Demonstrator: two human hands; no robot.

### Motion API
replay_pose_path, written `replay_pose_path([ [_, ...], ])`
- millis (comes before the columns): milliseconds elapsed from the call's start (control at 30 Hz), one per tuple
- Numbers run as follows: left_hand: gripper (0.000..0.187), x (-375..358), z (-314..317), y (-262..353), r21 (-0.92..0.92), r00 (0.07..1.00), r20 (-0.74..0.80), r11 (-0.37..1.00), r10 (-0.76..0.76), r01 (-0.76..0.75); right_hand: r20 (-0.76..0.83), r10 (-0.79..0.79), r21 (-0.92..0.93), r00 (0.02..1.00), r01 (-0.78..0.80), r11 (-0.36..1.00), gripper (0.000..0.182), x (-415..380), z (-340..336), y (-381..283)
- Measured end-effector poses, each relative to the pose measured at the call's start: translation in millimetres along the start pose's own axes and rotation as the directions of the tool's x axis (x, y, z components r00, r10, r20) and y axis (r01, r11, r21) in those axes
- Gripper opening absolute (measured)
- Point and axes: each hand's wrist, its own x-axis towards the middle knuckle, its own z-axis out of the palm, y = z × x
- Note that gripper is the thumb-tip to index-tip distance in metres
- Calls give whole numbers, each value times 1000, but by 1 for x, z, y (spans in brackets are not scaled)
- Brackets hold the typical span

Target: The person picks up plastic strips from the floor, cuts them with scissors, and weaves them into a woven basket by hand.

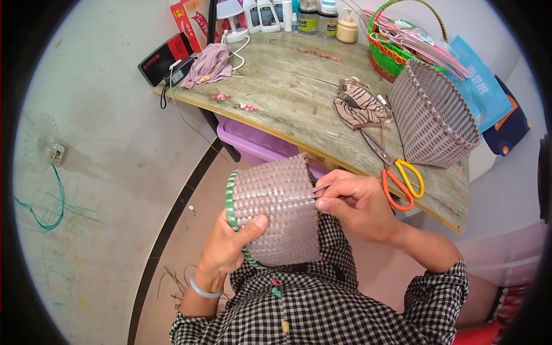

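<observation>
A woven basket (276,201) of grey-brown plastic strips lies tipped on its side above my lap, its green-and-white wrapped rim (231,201) facing left. My left hand (236,241) is closed over that rim, thumb pressed on the outer weave and fingers hidden inside. At the basket's right edge, my right hand (359,204) pinches the end of a narrow weaving strip (322,187) between thumb and forefinger. Scissors (402,183) with one orange and one yellow handle lie on the table just beyond my right hand.
On the wooden table (276,92) stand a second woven basket (431,115), a green basket (388,57) of pink strips, a striped cloth (362,103) and a mauve cloth (210,66). Bottles (267,16) line the back. A purple bin (253,141) sits underneath.
</observation>
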Motion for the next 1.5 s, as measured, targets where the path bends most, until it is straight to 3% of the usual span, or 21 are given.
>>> replay_pose_path([
  [300, 45, -2, 10, 19, 116, 992, 19, 985, 123, -125, -53, 40, 59, 998, -37, 998, 10, 3, -3, -17],
  [500, 42, -1, 23, 29, 117, 982, 61, 975, 182, -188, -101, -34, 113, 994, 45, 993, 12, 8, -4, -19],
  [600, 40, 0, 24, 36, 164, 975, 61, 961, 215, -223, -89, 32, 100, 995, -23, 995, 12, 10, -8, -26],
  [700, 39, 0, 20, 47, 182, 975, 66, 958, 211, -220, -71, -52, -34, 996, 50, 998, 10, 11, -14, -40],
  [800, 39, 1, 16, 53, 180, 979, 85, 964, 184, -197, -14, -339, -274, 941, 323, 906, 7, 11, -25, -31],
  [1000, 40, 3, 27, 48, 158, 975, 120, 966, 186, -204, 10, -214, -211, 977, 211, 954, 8, 5, -27, -38],
  [1100, 40, 6, 31, 43, 154, 971, 109, 961, 214, -229, -60, -142, -155, 988, 131, 979, 10, 6, -24, -39],
  [1267, 41, 10, 30, 39, 245, 957, 109, 926, 268, -287, -88, -263, -252, 961, 234, 939, 10, 8, -23, -27],
  [1400, 41, 11, 27, 41, 128, 969, 85, 962, 231, -240, -76, -388, -287, 919, 352, 891, 11, 8, -35, -24],
  [1500, 41, 10, 25, 41, 112, 980, 84, 975, 183, -192, -36, -364, -328, 931, 333, 884, 11, 7, -40, -25],
])
